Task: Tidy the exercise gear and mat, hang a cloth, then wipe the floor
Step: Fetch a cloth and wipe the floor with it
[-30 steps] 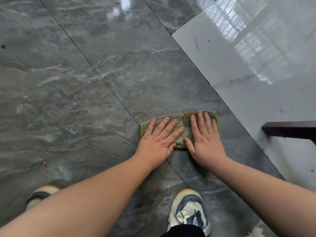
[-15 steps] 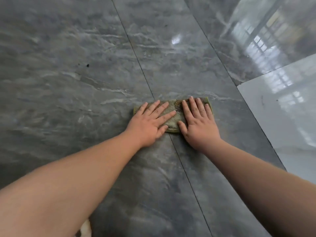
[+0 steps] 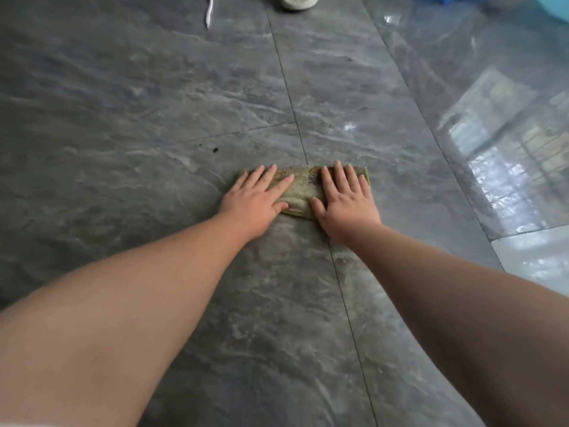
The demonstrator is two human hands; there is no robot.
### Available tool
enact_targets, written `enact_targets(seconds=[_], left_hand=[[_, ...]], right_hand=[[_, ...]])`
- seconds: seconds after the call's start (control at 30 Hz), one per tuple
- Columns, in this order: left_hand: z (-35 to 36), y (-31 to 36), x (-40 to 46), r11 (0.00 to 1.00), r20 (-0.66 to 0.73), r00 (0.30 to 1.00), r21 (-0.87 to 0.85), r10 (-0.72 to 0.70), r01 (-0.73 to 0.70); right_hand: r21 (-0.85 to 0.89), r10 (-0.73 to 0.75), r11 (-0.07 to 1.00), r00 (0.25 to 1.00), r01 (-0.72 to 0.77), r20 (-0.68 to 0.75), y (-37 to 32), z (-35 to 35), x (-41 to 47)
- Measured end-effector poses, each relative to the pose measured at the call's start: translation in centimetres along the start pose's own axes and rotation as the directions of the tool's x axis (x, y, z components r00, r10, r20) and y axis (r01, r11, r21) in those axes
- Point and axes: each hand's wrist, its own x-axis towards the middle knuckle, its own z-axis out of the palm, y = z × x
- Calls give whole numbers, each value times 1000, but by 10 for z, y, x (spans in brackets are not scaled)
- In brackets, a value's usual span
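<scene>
1. Grey marbled floor tiles with a glossy sheen fill the view, crossed by thin dark grout lines; one long grout line runs between the two forearms and passes under the cloth.
2. Lying flat on that floor is a folded green-brown cloth, a short strip set crosswise, its length spanning from one hand to the other.
3. Left hand: palm down, fingers straight and slightly spread, resting on the left end of the cloth. Its fingertips reach the cloth's far edge, and its thumb lies along the near edge. It presses rather than grips.
4. Right hand: also palm down with fingers straight and spread, covering the right end of the cloth, thumb pointing inward toward the left hand. Only a thin strip of the cloth's right edge shows past the little finger.
5. Between the two hands a bare patch of cloth stays uncovered, with a darker smudge on it; the thumbs are near each other but apart.
6. Both bare forearms stretch out from the near edge to the hands.
7. Beyond the left hand's fingers and further left, small dark specks sit on the tile.
8. Well beyond the hands, at the far edge, are a pale rounded object, only partly in view, and a white cord to its left.
9. Right of the right hand, window reflections glare on the tiles.
</scene>
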Motion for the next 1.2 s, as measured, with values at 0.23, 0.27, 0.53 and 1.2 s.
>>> enact_targets(seconds=[0.23, 0.27, 0.53, 1.2], left_hand=[[16, 16, -61, 994, 66, 998, -111, 14, -7], [20, 23, -71, 993, 69, 998, -114, 5, 3], [48, 77, -176, 991, 137, 991, -134, 1, 18], [124, 85, -422, 978, 185, 983, -210, 24, 16]], right_hand=[[-11, -71, 997, 997, 71, 2, -2, 7, -52], [-7, -72, 997, 997, 72, -1, -1, 8, -63], [22, -108, 994, 994, 108, 33, 5, 30, -176], [41, -216, 974, 872, 221, 439, -83, 40, -397]])
